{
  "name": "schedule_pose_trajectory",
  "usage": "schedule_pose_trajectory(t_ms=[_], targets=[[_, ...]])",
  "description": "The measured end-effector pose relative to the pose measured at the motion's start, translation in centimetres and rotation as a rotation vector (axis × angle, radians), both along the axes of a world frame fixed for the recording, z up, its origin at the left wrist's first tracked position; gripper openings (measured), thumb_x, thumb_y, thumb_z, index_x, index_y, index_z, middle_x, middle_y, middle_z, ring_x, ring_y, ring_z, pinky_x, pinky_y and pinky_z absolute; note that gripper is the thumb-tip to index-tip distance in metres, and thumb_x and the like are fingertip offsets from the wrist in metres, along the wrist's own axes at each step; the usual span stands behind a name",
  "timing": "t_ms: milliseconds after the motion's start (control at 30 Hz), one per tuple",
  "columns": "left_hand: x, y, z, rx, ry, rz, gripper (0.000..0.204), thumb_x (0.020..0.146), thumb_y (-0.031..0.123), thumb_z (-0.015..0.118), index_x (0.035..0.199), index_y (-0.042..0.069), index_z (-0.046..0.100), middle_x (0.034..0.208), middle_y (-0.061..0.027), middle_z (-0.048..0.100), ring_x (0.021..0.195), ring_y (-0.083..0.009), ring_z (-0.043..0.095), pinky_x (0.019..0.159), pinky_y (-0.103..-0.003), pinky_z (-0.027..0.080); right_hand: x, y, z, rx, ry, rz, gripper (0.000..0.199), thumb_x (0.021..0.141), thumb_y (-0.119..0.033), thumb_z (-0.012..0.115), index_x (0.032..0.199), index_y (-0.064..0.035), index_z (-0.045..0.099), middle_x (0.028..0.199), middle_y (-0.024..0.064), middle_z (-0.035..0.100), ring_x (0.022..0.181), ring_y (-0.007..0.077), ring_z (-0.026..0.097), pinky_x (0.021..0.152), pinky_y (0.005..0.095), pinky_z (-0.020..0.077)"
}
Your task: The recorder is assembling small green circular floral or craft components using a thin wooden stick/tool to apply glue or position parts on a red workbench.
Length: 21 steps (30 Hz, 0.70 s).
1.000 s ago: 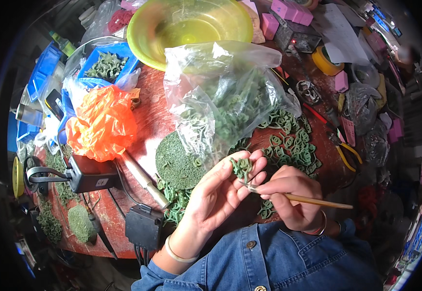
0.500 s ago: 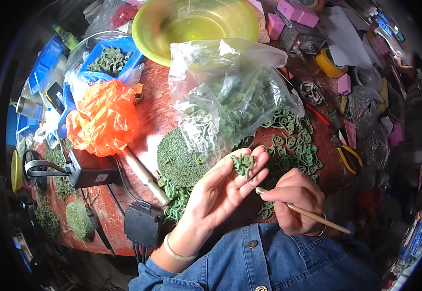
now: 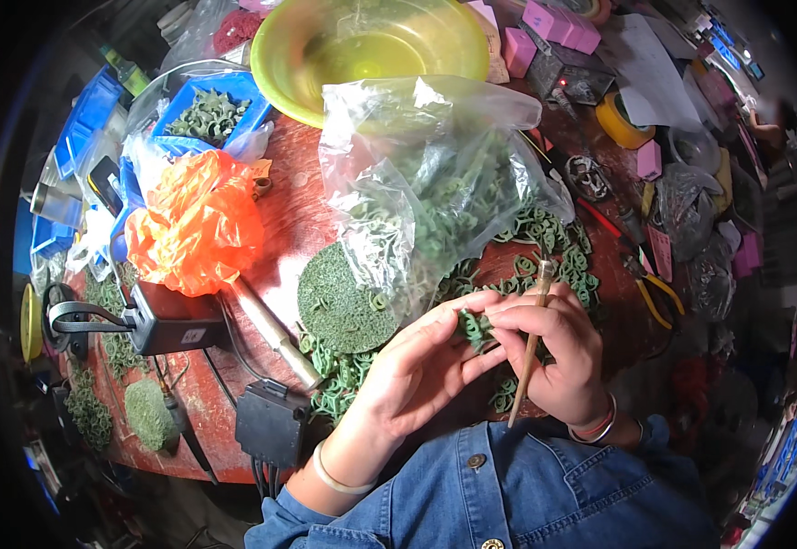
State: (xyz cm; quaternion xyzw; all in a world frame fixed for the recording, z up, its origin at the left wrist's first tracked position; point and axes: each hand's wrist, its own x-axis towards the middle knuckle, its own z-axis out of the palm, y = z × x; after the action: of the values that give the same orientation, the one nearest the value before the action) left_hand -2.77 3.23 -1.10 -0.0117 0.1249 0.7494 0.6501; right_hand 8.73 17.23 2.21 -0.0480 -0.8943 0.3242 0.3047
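My left hand (image 3: 409, 377) is cupped near the front of the table, its fingers curled around a small green curly piece (image 3: 476, 331). My right hand (image 3: 565, 364) grips a thin wooden-handled tool (image 3: 528, 366), now nearly upright between its fingers. The right thumb and fingertips also touch the green piece, partly covering it. Beyond both hands, a clear plastic bag (image 3: 471, 174) full of similar green pieces lies on the red table. Loose green curly pieces (image 3: 558, 274) spread beside the bag. A round, flat, speckled green disc (image 3: 341, 302) lies left of it.
A yellow basin (image 3: 275, 69) stands at the back. On the left are an orange plastic bag (image 3: 197, 224), a blue tray (image 3: 256, 96) of green pieces, a metal rod (image 3: 275, 339) and a black box (image 3: 270, 423). Yellow-handled pliers (image 3: 659, 302) lie right, near yellow tape (image 3: 620, 123).
My right hand has moved up and left to the green piece, and the wooden tool has swung nearly upright. My left fingers have curled in around the piece.
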Motion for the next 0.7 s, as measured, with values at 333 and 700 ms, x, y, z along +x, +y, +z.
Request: schedule_pose_trajectory(t_ms=[333, 700], targets=[[0.0, 0.0, -0.3, -0.032, 0.055, 0.005, 0.045, 0.100, 0.029, 0.052, 0.135, 0.001, 0.046, 0.137, -0.0147, 0.050, 0.125, -0.0247, 0.051, 0.108, -0.041, 0.041, 0.1, -0.3, 0.1, -0.089, 0.031, -0.008, 0.031, 0.073, 0.008, 0.072, 0.099, -0.0053, 0.062, 0.092, 0.0101, 0.066, 0.079, 0.0259, 0.062, 0.071, 0.0356, 0.0486], [0.1, 0.0, 0.4, -0.107, 0.126, 0.058, 0.047, 0.097, 0.029, 0.057, 0.135, 0.004, 0.046, 0.134, -0.0119, 0.054, 0.124, -0.0226, 0.052, 0.104, -0.039, 0.043, 0.8, -1.0, -0.4, -0.462, 0.095, 0.036, 0.021, 0.081, 0.009, 0.067, 0.096, -0.0004, 0.056, 0.091, 0.0119, 0.063, 0.084, 0.0193, 0.063, 0.073, 0.0295, 0.0505]])
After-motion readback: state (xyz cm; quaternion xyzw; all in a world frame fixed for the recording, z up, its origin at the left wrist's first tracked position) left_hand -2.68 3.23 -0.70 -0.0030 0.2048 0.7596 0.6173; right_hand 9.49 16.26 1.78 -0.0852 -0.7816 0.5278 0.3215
